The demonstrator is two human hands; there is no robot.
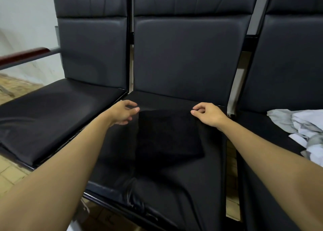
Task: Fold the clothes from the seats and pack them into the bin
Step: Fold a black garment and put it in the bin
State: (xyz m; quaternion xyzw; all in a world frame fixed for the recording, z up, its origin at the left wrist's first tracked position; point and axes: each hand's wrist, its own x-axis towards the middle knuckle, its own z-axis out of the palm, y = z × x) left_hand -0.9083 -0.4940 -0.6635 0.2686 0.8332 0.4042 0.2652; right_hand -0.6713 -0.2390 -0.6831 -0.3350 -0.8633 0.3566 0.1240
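A folded black cloth garment [167, 134] lies flat on the middle black padded seat [215, 178], dark on dark, so its edges are hard to read. The left hand [123, 113] and right hand [208, 114] sit at its far corners, fingers loosely curled; whether they pinch the fabric cannot be told. It looks soft, light and limp, likely to sag, so holding the far corners or sliding under suits it. Crumpled pale grey clothes [300, 127] lie on the right seat; the left seat offers room.
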